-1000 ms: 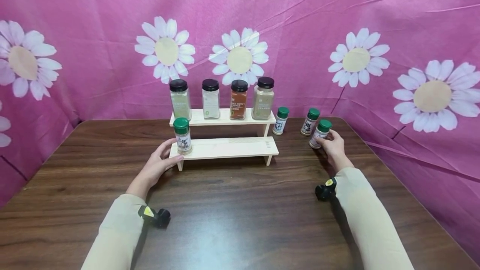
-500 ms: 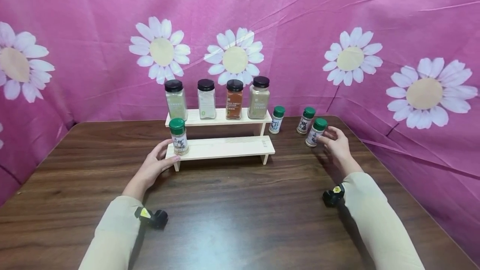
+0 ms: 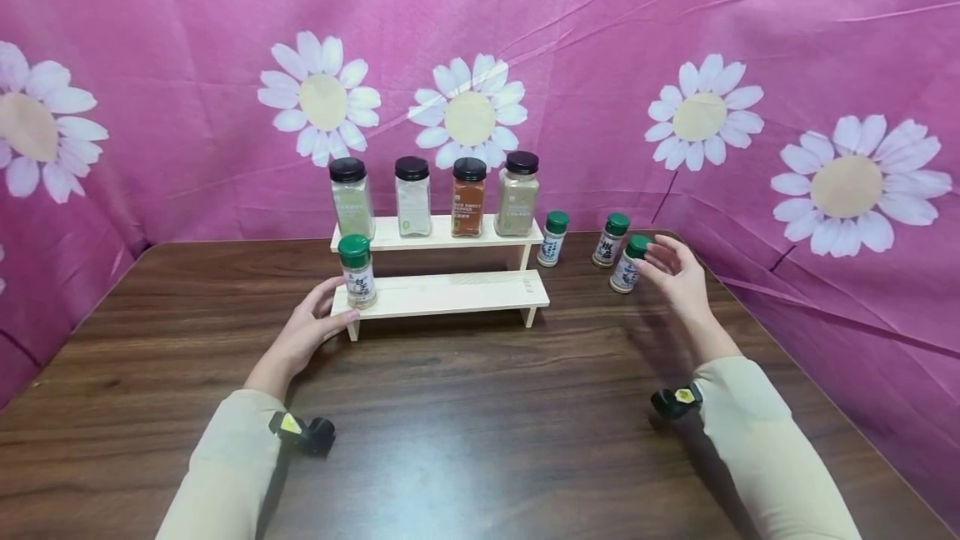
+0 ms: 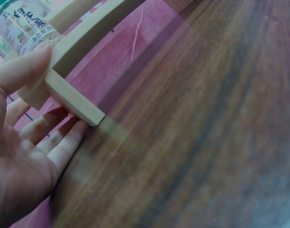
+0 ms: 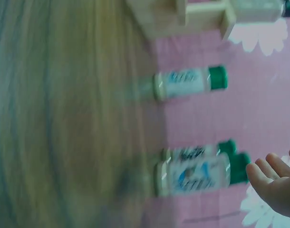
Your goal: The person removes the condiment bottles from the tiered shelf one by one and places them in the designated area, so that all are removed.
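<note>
My left hand (image 3: 303, 332) grips the left end of the lower wooden shelf (image 3: 450, 297), thumb on its front edge. In the left wrist view the fingers reach to the shelf's leg (image 4: 76, 97). A green-capped spice jar (image 3: 361, 285) stands upright on that end, close to the thumb. My right hand (image 3: 681, 280) is raised, fingers apart and empty, beside the green cap of a second spice jar (image 3: 623, 275) standing on the table. The right wrist view has the right hand (image 5: 278, 185) right by that jar's cap, with the jar (image 5: 195, 176) upright on the table.
Behind the lower shelf, an upper wooden shelf (image 3: 450, 237) carries several black-lidded spice jars, one with red powder (image 3: 468, 205). Two more green-capped jars, one by the rack (image 3: 551, 247) and one farther right (image 3: 608, 247), stand on the table (image 3: 480, 423). A pink flowered cloth (image 3: 585, 90) hangs behind.
My right hand has let go of the green-capped spice jar and moved up and to the right of it. The left hand keeps its grip on the shelf. The head view has shifted slightly.
</note>
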Available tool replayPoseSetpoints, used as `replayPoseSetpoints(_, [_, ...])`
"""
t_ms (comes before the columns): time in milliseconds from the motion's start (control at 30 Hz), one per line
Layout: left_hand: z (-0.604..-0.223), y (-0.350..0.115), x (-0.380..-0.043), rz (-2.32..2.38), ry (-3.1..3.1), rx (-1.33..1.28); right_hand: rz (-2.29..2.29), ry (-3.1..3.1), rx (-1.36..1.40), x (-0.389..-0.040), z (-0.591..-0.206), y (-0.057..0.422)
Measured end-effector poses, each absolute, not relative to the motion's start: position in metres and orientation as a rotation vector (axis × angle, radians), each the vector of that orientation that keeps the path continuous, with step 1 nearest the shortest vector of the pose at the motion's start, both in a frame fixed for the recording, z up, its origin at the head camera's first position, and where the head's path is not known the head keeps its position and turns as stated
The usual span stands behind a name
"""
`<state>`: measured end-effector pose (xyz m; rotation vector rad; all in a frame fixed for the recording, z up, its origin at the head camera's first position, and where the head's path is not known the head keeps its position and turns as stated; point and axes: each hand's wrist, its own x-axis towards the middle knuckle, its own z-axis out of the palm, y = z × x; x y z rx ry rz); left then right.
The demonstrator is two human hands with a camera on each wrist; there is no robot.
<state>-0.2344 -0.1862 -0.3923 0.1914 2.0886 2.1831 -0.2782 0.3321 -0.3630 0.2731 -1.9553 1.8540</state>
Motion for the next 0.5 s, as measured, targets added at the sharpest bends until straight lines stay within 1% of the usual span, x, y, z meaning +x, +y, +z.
replayPoseSetpoints(100, [-0.392,-0.187,-0.235,2.179,2.091,0.196,1.878,-1.884,0.394,-0.301,-0.384,0.338])
replayPoseSetpoints(167, [-0.393,-0.187,-0.235,2.181,2.093,0.195,1.904,-1.876,0.471,-0.308,-0.390,0.330])
replayPoseSetpoints(300, [-0.392,-0.186,-0.234,2.178,2.091,0.187,2.021,-1.859,0.592,-0.291,-0.373,0.291])
replayPoseSetpoints(367, [-0.392,-0.186,-0.233,2.174,2.092,0.181,2.038,-1.880,0.629,-0.275,-0.357,0.265])
replayPoseSetpoints(400, [-0.392,-0.186,-0.233,2.176,2.089,0.181,2.052,-1.890,0.635,-0.266,-0.347,0.252])
replayPoseSetpoints(500, [-0.392,-0.186,-0.233,2.179,2.095,0.179,1.961,-1.979,0.625,-0.257,-0.335,0.221])
